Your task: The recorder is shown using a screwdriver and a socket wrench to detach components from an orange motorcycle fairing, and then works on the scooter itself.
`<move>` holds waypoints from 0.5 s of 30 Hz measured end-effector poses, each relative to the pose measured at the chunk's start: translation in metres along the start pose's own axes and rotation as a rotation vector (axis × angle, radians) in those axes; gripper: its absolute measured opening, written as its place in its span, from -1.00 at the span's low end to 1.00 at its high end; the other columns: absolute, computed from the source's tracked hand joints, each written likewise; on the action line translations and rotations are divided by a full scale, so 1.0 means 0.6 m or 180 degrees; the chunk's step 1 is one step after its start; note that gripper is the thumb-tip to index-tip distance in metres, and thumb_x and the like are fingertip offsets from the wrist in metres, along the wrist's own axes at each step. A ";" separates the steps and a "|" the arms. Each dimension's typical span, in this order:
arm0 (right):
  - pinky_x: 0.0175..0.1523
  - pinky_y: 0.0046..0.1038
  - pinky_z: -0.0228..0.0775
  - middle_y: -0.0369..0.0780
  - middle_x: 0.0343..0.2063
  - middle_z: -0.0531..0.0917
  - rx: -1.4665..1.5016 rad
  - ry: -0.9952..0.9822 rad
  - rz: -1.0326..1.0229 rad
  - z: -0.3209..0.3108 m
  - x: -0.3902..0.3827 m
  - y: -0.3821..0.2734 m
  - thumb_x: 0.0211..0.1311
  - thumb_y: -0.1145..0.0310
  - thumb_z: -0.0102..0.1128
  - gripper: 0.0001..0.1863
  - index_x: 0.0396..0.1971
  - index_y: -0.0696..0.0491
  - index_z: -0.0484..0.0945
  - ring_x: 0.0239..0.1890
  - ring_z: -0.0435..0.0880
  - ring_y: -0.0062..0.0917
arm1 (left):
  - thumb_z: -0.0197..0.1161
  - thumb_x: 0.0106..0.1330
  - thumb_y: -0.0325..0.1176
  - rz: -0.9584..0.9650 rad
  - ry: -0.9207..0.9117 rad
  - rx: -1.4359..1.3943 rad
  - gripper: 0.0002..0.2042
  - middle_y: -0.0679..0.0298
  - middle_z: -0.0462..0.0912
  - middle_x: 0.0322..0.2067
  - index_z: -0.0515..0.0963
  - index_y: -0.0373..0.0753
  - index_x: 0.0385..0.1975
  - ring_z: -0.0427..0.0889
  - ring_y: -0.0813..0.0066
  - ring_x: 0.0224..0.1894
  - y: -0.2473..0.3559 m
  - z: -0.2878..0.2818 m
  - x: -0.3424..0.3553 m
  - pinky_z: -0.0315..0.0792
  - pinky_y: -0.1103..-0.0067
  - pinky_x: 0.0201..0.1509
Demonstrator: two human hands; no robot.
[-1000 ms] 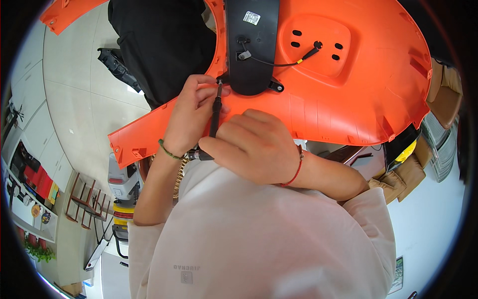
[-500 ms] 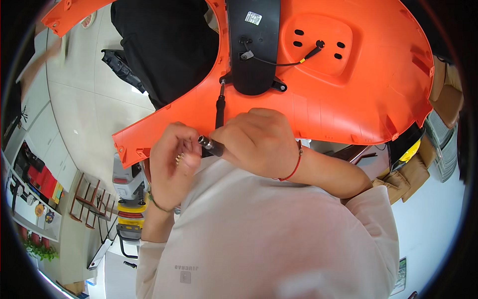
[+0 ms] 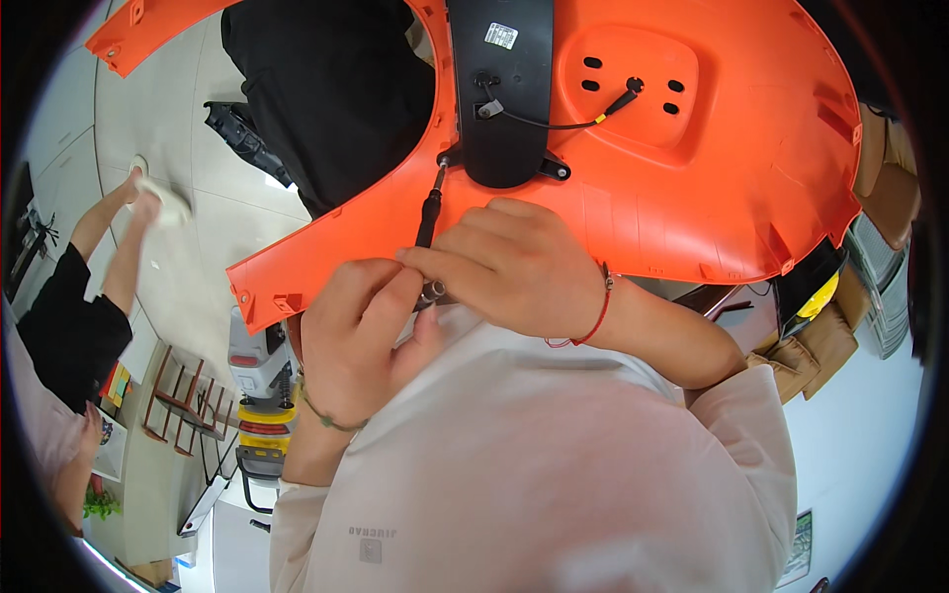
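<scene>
A large orange plastic shell point(image 3: 633, 232) lies in front of me, its ribbed inner side up. A long black lamp-like housing point(image 3: 502, 148) rests on it, with a small tab on each side. A black screwdriver point(image 3: 430, 215) slants from my hands to the screw at the housing's left tab, its tip touching there. My right hand point(image 3: 519, 262) is closed round its handle. My left hand point(image 3: 361, 331) is curled against the same handle, fingers bent beside the right fingertips. A round metal handle end point(image 3: 432, 291) shows between the hands. The left palm is hidden.
A black cable point(image 3: 554, 127) runs from the housing to a hole in the shell. Black cloth point(image 3: 326, 89) lies beyond the shell's curved cutout. At far left a person in black shorts point(image 3: 74, 331) is on the tiled floor. Brown chairs point(image 3: 816, 356) stand at right.
My left hand has come up and right onto the screwdriver handle; small gold-coloured pieces seen in its palm are now hidden. The handle has turned. A person has come into view at left.
</scene>
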State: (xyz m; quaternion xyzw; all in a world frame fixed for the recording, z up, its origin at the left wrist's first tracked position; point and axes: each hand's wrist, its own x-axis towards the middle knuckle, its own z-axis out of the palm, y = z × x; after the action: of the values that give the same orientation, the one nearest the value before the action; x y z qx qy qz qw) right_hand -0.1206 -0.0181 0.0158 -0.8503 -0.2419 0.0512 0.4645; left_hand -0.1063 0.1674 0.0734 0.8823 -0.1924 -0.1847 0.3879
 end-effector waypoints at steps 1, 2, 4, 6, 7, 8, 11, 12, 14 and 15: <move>-0.45 -0.52 0.31 -0.36 -0.58 0.54 0.0025 0.0039 0.0014 0.000 0.000 0.001 -0.21 0.46 0.32 -0.66 -0.28 0.08 0.62 -0.54 0.54 -0.55 | 0.38 -0.07 -0.52 0.0074 0.0019 -0.0031 -0.67 0.22 0.49 -0.38 0.56 -0.31 -0.24 0.54 0.37 -0.41 -0.002 0.000 -0.002 0.43 0.55 -0.39; -0.46 -0.52 0.31 -0.35 -0.58 0.54 0.0049 0.0077 0.0029 0.000 0.001 0.002 -0.21 0.46 0.31 -0.68 -0.30 0.07 0.62 -0.54 0.54 -0.55 | 0.38 -0.07 -0.52 0.0073 0.0017 -0.0025 -0.67 0.22 0.49 -0.38 0.56 -0.31 -0.24 0.54 0.37 -0.41 -0.003 -0.003 -0.004 0.43 0.55 -0.39; -0.46 -0.52 0.31 -0.35 -0.59 0.54 0.0136 0.0227 0.0021 0.005 0.001 0.007 -0.21 0.45 0.33 -0.69 -0.32 0.07 0.62 -0.55 0.54 -0.55 | 0.41 -0.07 -0.49 0.0032 -0.0125 -0.0134 -0.60 0.23 0.49 -0.38 0.58 -0.29 -0.13 0.52 0.36 -0.42 -0.007 -0.007 -0.010 0.41 0.53 -0.40; -0.46 -0.52 0.30 -0.34 -0.60 0.54 0.0217 0.0373 0.0016 0.005 0.002 0.012 -0.22 0.45 0.34 -0.70 -0.35 0.07 0.61 -0.55 0.53 -0.55 | 0.42 -0.07 -0.48 0.0141 -0.0207 -0.0099 -0.57 0.23 0.49 -0.38 0.58 -0.29 -0.10 0.50 0.35 -0.43 -0.016 -0.008 -0.014 0.40 0.53 -0.41; -0.47 -0.52 0.29 -0.34 -0.61 0.53 0.0156 0.0323 0.0014 0.001 0.003 0.013 -0.23 0.44 0.36 -0.70 -0.36 0.07 0.61 -0.56 0.53 -0.54 | 0.43 -0.06 -0.46 0.0247 -0.0289 -0.0061 -0.55 0.23 0.50 -0.38 0.58 -0.28 -0.07 0.49 0.35 -0.43 -0.018 -0.008 -0.015 0.39 0.52 -0.41; -0.47 -0.52 0.28 -0.33 -0.61 0.53 0.0094 0.0273 0.0014 -0.002 0.004 0.014 -0.24 0.43 0.38 -0.70 -0.37 0.07 0.61 -0.56 0.53 -0.54 | 0.43 -0.06 -0.46 0.0247 -0.0292 -0.0061 -0.55 0.23 0.50 -0.38 0.58 -0.28 -0.07 0.49 0.35 -0.43 -0.016 -0.009 -0.012 0.39 0.52 -0.41; -0.48 -0.51 0.27 -0.32 -0.61 0.53 0.0177 0.0207 0.0020 0.000 0.003 0.017 -0.25 0.42 0.39 -0.70 -0.38 0.06 0.61 -0.56 0.52 -0.52 | 0.42 -0.05 -0.47 0.0210 -0.0310 -0.0357 -0.59 0.22 0.52 -0.36 0.59 -0.27 -0.11 0.50 0.35 -0.42 -0.006 -0.004 -0.002 0.39 0.52 -0.41; -0.48 -0.51 0.27 -0.32 -0.61 0.53 0.0177 0.0203 0.0021 0.001 0.002 0.018 -0.25 0.42 0.39 -0.70 -0.38 0.06 0.61 -0.56 0.52 -0.52 | 0.41 -0.04 -0.47 0.0089 -0.0278 -0.0376 -0.60 0.22 0.52 -0.36 0.59 -0.27 -0.11 0.50 0.35 -0.41 -0.003 0.001 -0.003 0.39 0.51 -0.39; -0.48 -0.50 0.25 -0.32 -0.61 0.53 0.0030 0.0190 0.0019 0.006 0.002 0.017 -0.25 0.41 0.40 -0.68 -0.36 0.06 0.61 -0.57 0.51 -0.52 | 0.40 -0.03 -0.47 -0.0042 -0.0243 -0.0397 -0.61 0.23 0.53 -0.35 0.59 -0.27 -0.12 0.50 0.34 -0.40 -0.008 0.007 -0.008 0.40 0.50 -0.38; -0.48 -0.50 0.25 -0.32 -0.61 0.53 0.0034 0.0180 0.0018 0.007 0.006 0.013 -0.25 0.41 0.40 -0.68 -0.36 0.06 0.61 -0.57 0.51 -0.52 | 0.40 -0.04 -0.46 0.0018 -0.0145 -0.0292 -0.62 0.23 0.53 -0.35 0.59 -0.27 -0.14 0.51 0.34 -0.40 -0.015 0.013 -0.011 0.40 0.50 -0.37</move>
State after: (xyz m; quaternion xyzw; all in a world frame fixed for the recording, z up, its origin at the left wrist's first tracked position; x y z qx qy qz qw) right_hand -0.1162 -0.0169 0.0077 -0.8496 -0.2259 0.0297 0.4757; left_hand -0.1136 0.1714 0.0629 0.8586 -0.1949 -0.2122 0.4239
